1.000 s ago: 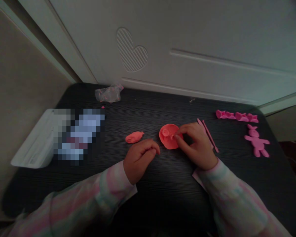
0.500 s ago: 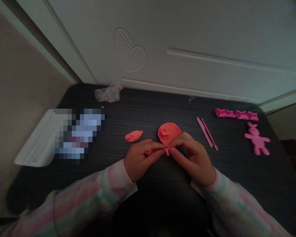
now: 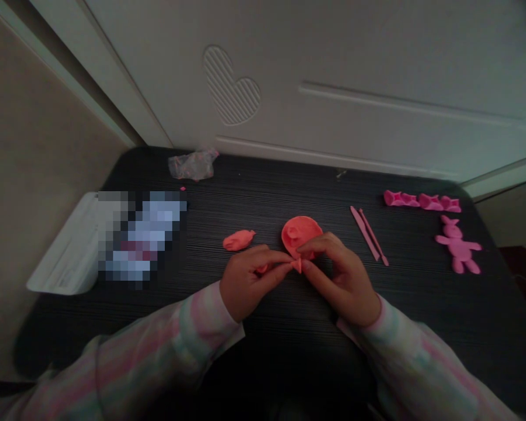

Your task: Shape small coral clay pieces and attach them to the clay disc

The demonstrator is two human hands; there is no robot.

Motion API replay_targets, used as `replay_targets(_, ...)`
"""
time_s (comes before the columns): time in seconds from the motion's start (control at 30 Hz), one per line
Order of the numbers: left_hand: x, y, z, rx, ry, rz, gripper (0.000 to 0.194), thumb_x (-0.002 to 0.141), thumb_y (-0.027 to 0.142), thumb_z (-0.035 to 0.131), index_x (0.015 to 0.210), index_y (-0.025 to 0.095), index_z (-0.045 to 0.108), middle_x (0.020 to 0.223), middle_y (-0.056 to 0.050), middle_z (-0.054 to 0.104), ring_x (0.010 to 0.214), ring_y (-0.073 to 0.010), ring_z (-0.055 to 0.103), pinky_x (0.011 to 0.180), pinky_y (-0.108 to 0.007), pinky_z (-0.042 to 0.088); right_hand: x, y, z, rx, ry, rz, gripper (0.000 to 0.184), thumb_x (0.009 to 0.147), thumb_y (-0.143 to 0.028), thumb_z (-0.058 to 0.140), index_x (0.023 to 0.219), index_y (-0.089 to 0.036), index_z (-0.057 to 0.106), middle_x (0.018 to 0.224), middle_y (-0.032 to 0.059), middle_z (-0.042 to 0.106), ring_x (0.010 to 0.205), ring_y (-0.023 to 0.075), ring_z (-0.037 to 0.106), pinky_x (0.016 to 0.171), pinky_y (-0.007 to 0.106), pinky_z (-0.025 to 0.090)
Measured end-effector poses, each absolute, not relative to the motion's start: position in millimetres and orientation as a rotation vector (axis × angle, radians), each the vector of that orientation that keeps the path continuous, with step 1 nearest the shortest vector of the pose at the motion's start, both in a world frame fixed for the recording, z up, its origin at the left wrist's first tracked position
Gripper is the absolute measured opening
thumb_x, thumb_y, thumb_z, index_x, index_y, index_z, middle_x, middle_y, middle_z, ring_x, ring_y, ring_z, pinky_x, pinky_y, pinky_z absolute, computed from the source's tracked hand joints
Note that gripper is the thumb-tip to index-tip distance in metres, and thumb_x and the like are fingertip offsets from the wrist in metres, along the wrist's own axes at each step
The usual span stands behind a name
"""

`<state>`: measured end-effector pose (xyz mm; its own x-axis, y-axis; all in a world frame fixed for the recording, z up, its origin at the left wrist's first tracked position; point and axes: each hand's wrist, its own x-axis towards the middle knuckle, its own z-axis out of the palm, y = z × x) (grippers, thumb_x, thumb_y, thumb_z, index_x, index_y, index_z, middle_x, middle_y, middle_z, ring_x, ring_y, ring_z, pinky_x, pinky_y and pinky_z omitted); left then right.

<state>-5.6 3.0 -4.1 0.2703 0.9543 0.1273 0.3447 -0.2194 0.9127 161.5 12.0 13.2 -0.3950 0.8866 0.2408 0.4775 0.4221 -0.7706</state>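
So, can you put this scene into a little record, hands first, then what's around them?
Left hand: pinches a small orange piece
Right hand: pinches that piece too
Just beyond the hands: orange disc with a knob on it
Beyond left hand: orange lump
Right of disc: two pink sticks, side by side
Far right: pink bunny, nearer than a row of pink shapes
Back left: crumpled clear bag

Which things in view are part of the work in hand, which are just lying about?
In the work:
- small orange piece, pinched by left hand and right hand
- orange disc, right behind it
- orange lump, probably: matching colour, near left hand

Lying about:
- two pink sticks, untouched
- pink rabbit
- row of pink pieces
- crumpled bag
- white container
- pixelated item, unidentifiable
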Motion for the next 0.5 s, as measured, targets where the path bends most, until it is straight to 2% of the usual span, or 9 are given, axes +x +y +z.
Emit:
replay_targets(0.17,-5.8,3.2,-2.2,1.718,1.228,0.926,0.012,0.072,0.021,0.055,0.075,0.017,0.065,0.052,0.003,0.047,0.048,-0.0066,0.044,0.047,-0.019,0.036,162.4,13.4,12.6,-1.065,-2.065,0.814,0.013,0.074,-0.014,0.051,0.084,-0.022,0.055,0.078,0.0017,0.061,0.078,0.0161,0.054,0.072,0.034,0.041)
replay_targets(0.33,-6.0,2.1,-4.2,1.735,1.240,0.967,0.016,0.070,0.021,0.058,0.084,0.018,0.065,0.051,0.005,0.044,0.046,-0.0060,0.042,0.046,-0.019,0.036,161.9,14.2,13.9,-1.110,-2.041,0.840,0.008,0.075,-0.016,0.051,0.077,-0.022,0.055,0.073,0.0010,0.059,0.076,0.0162,0.054,0.071,0.034,0.041)
replay_targets(0.5,-6.9,0.9,-8.6,1.775,1.217,1.044,0.015,0.072,0.018,0.056,0.085,0.018,0.065,0.059,0.002,0.056,0.053,-0.0069,0.049,0.052,-0.019,0.040,160.8,13.8,15.4,-1.106,-2.069,0.847,0.006,0.075,-0.016,0.051,0.074,-0.021,0.055,0.072,0.0005,0.059,0.074,0.0153,0.053,0.071,0.034,0.040)
